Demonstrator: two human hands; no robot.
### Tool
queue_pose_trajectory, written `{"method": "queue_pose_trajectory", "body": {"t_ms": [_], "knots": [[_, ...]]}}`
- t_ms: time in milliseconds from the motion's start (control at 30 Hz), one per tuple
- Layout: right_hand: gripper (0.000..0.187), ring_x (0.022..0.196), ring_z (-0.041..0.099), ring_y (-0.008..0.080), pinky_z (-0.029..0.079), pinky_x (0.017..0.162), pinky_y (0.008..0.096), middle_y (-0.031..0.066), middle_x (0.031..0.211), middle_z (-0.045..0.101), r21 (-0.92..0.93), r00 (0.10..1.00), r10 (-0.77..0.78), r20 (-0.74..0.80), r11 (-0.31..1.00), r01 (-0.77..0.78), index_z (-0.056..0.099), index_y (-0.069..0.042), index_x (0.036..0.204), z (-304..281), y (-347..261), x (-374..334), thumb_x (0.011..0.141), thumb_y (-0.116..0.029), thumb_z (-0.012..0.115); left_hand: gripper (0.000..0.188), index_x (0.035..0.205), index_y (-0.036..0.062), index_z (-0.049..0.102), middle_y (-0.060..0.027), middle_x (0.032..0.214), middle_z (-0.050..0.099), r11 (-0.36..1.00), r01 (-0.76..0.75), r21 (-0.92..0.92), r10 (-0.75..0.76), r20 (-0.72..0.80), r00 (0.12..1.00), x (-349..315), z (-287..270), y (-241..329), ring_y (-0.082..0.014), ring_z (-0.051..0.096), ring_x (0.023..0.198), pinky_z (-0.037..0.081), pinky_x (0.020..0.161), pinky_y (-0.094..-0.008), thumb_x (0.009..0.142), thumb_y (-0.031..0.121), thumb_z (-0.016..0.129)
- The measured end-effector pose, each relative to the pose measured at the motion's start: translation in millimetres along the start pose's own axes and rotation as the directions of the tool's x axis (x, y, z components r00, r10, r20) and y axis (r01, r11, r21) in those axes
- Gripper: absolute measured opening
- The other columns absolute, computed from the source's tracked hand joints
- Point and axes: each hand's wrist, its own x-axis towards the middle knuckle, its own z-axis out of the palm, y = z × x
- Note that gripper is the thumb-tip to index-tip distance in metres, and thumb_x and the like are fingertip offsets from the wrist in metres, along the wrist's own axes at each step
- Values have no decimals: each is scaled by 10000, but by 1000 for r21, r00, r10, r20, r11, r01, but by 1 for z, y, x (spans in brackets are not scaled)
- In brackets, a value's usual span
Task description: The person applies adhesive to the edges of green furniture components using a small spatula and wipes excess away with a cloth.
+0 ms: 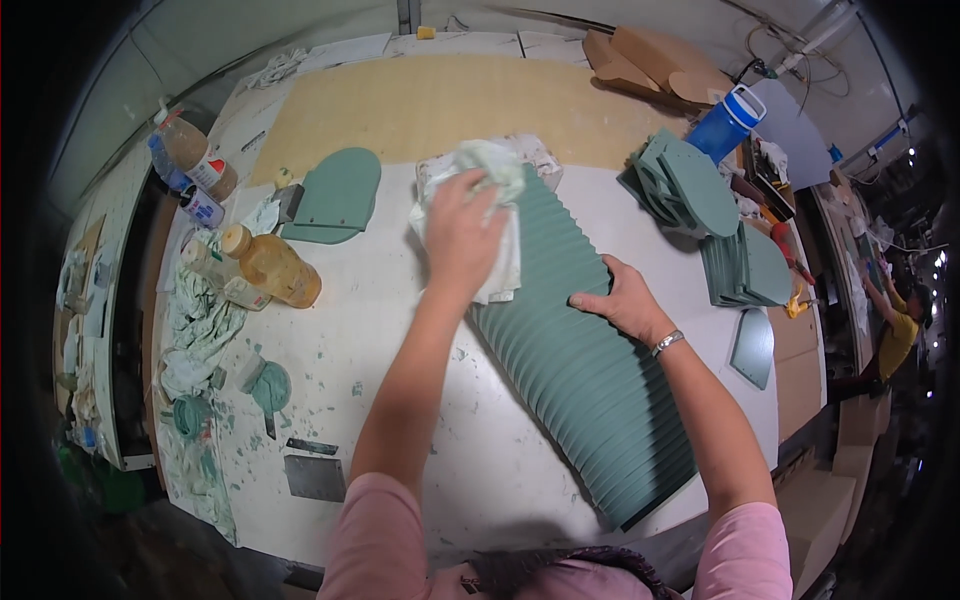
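A long green ribbed panel [570, 370] lies slantwise across the white table, its upper end on a pale, block-like support [540, 158]. My left hand [465, 235] presses a crumpled white cloth [490, 160] against the panel's upper left part, fingers bent over it. Another layer of white cloth hangs down beneath that hand along the panel's left edge. My right hand [632, 302] grips the panel's right edge midway down, thumb on the ribs and the other fingers partly hidden at the edge. A flat green rounded piece [335, 195] lies to the left.
Left stand a bottle of amber liquid [278, 268], other bottles [200, 165], stained rags [205, 320], green paste [271, 386] and a scraper blade [315, 477]. Right are stacked green pieces [695, 185], a blue jug [725, 122] and an opened cardboard box [655, 65]. Another person [900, 335] is far right.
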Motion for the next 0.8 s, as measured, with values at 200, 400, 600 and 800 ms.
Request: {"method": "queue_pose_trajectory", "body": {"t_ms": [200, 400, 600, 800], "knots": [[803, 1003, 678, 289, 522, 913, 342, 240, 1097, 695, -29, 999, -16, -29, 999, 15, 534, 140, 1251, -7, 6, -2, 713, -362, 856, 315, 1174, 4, 675, -193, 1302, 628, 985, 164, -54, -170, -109, 979, -71, 14, -16, -344, 587, 1233, 450, 1065, -424, 864, 48, 636], [724, 980, 680, 263, 523, 907, 339, 215, 1074, 703, 30, 1000, 5, -6, 1000, -5, 557, 105, 1238, -6, 6, -2, 723, -304, 857, 283, 1119, -34, 680, -209, 1125, 696, 935, 331, -130, -298, 224, 928, -178, -52, 7, -371, 681, 1021, 538, 920, -410, 852, 55, 651], [679, 920, 681, 259, 523, 880, 346, 210, 1011, 712, 19, 999, -24, -42, 999, 25, 582, 100, 1207, -2, 7, 2, 749, -333, 835, 294, 1089, 21, 685, -161, 1044, 710, 965, 224, -139, -159, 373, 914, -167, -103, 66, -352, 682, 924, 549, 807, -410, 810, 91, 744], [670, 892, 678, 262, 519, 859, 356, 218, 973, 709, -66, 996, -53, -66, 997, 49, 598, 101, 1164, 7, 4, 3, 769, -401, 801, 104, 956, -15, 707, -131, 894, 724, 901, 433, 35, -432, 171, 885, -207, -184, 13, -226, 694, 775, 537, 733, -309, 854, -25, 691]]}}
